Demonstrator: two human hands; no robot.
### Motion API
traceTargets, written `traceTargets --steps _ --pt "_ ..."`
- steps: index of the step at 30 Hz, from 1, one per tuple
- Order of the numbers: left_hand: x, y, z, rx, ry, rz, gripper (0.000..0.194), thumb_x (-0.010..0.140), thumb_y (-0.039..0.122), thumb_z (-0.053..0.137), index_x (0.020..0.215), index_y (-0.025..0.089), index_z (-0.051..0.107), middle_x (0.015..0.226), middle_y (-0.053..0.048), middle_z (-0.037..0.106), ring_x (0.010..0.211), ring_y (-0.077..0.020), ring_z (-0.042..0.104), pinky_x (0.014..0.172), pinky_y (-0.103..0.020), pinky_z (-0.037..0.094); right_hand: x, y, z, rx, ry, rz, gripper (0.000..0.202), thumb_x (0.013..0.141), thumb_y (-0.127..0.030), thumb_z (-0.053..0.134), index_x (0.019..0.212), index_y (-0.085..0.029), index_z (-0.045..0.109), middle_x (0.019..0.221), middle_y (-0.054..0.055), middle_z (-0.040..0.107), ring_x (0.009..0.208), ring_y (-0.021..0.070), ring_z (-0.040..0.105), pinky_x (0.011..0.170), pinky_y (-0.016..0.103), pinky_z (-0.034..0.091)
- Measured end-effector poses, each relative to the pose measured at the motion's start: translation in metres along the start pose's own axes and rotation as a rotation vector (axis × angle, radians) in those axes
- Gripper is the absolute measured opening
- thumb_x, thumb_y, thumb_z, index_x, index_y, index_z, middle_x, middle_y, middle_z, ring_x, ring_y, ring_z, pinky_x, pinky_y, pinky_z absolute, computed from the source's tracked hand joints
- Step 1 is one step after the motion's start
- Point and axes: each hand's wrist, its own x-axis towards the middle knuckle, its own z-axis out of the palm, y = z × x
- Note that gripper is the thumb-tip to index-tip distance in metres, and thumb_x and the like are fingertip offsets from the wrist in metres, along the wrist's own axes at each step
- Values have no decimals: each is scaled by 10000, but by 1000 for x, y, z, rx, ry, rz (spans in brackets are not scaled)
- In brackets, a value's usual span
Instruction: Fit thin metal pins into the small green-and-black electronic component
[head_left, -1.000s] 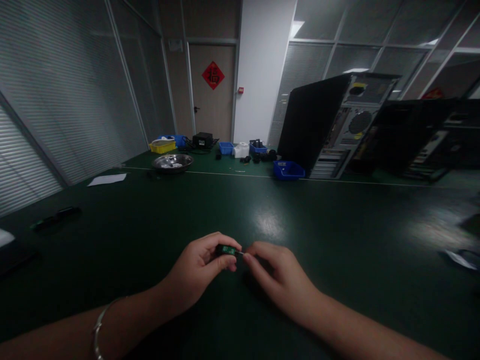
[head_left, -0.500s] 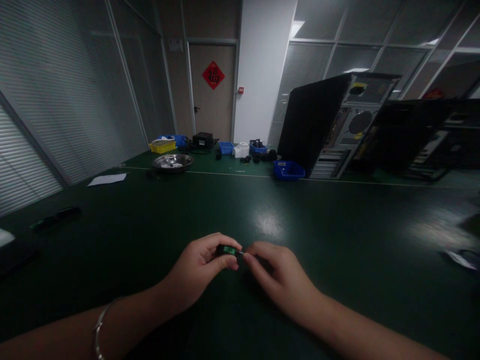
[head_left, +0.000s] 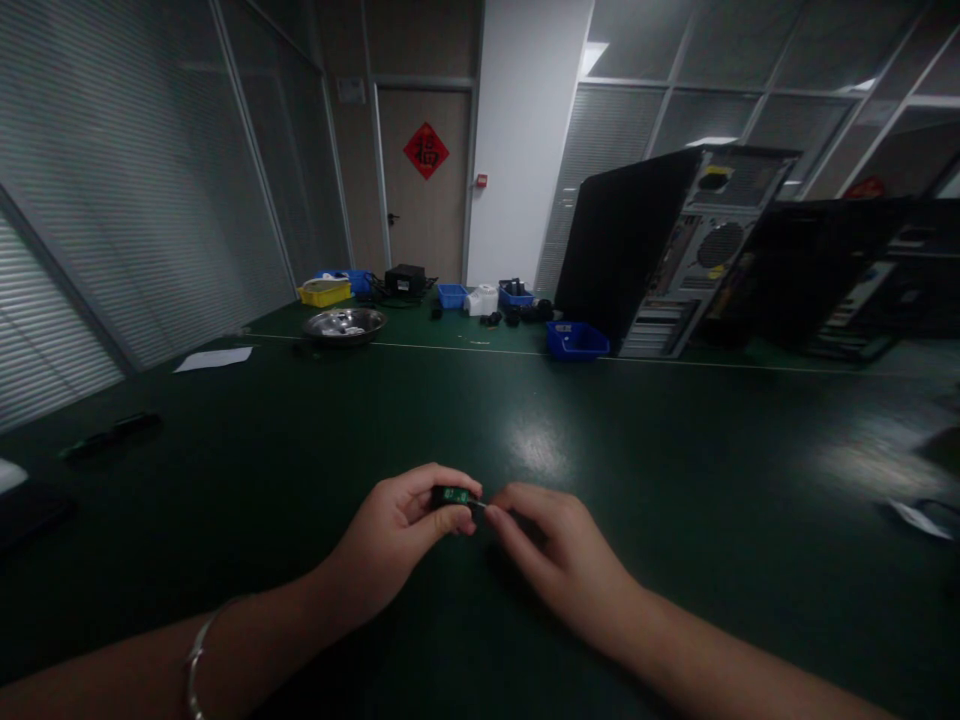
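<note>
One small green-faced part, held up between both hands

Left hand pinches the part between thumb and curled fingers, which hide some of it. Thin metal piece bridges the part's right end and the right hand. Right thumb and index pinch the metal piece's outer end. Part sits just left of the right fingertips, not touching them. Both hands over the green table.

Thin shaft metallic; tabletop smooth, glossy; bowl shiny metal.
</note>
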Motion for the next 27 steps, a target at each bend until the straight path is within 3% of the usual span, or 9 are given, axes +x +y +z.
traceTargets --steps 15,21,27 --pt "0 3 0 22 -14 -39 209 755 152 658 963 140 675 884 -47 668 795 -175 624 779 -336 510 0 0 0 20 -22 -35 237 958 -272 419 867 -184 620 775 12 621 693 120 550 643 226 402" --pt "3 -4 -2 16 32 23 261 779 184 662 1040 179 654 1028 -58 698 1015 -209 625 944 -361 463 1 2 0 56 25 -3 226 949 -288 440 849 -178 611 761 15 617 682 125 552 626 229 411" --pt "5 -6 -2 41 39 31 218 758 182 670 975 161 676 1021 -74 702 1005 -231 636 936 -381 476 -1 0 0 125 -6 -104 220 947 -275 445 867 -171 621 780 23 625 707 124 571 660 235 428"
